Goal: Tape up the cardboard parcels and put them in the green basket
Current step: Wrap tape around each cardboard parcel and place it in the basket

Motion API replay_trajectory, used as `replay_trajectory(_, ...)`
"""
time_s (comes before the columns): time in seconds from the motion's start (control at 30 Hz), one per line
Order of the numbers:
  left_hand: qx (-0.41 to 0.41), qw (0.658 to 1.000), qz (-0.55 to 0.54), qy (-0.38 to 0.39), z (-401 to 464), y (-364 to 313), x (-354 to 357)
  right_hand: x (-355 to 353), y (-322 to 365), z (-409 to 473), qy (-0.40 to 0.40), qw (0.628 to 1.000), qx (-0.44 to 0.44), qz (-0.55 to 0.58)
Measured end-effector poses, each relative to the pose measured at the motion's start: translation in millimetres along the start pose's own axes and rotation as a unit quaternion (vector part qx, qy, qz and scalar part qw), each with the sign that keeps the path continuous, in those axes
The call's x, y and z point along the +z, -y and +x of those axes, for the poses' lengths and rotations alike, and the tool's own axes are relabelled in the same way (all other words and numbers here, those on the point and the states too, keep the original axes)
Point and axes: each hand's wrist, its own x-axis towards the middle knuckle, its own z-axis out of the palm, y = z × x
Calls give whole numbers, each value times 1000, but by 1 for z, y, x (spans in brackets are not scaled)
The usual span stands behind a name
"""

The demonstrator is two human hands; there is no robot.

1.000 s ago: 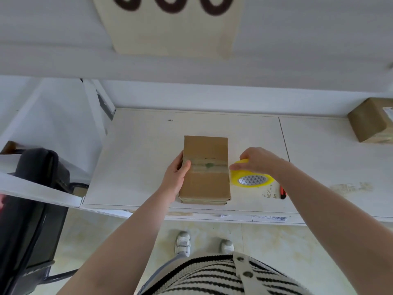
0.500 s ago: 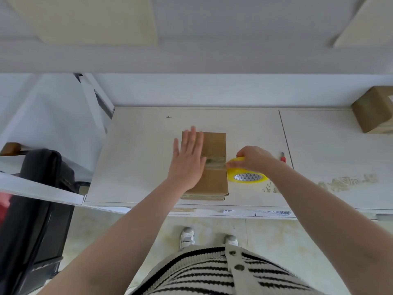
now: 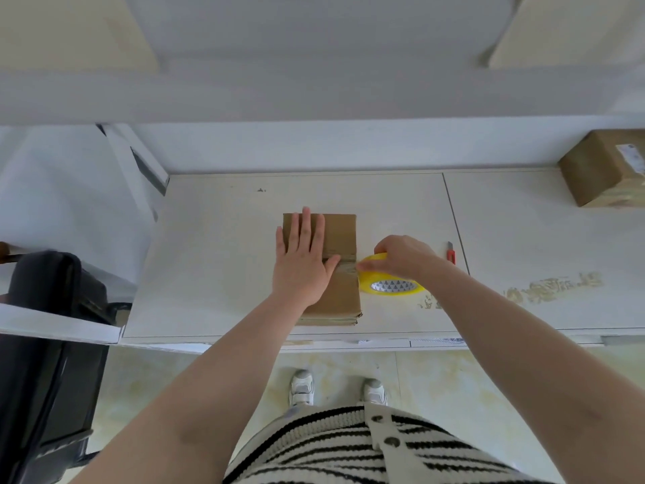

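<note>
Parcel under flat left hand | right hand fingers grip tape roll | core print perhaps triangles, unreadable

Yellow tape roll — brown parcel

Right-edge parcel cropped; left hand hides tape seam
</note>
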Motion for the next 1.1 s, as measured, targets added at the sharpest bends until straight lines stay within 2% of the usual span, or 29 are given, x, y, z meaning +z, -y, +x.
replay_trajectory(0.3,-20,999,-47,5,-3,-7,0,3,-13,2,-26,999,-29,23)
replay_trajectory(0.5,-20,998,-59,-15,-3,-7,4,-8,-35,6,44,992,-60,106)
replay_trajectory(0.67,-14,998,-64,-13,-1,-4,7,-12,-29,7,-18,1000,-21,-8)
replay_trajectory(1.0,-16,998,-53,-13,-1,-6,7,-7,-25,1,-37,999,8,-38)
replay_trajectory(1.03,-16,998,-52,-12,-2,-6,7,-6,-26,0,-43,999,8,-20)
replay_trajectory(1.1,-15,999,-51,-12,-1,-6,7,-4,-31,-5,-87,992,13,86)
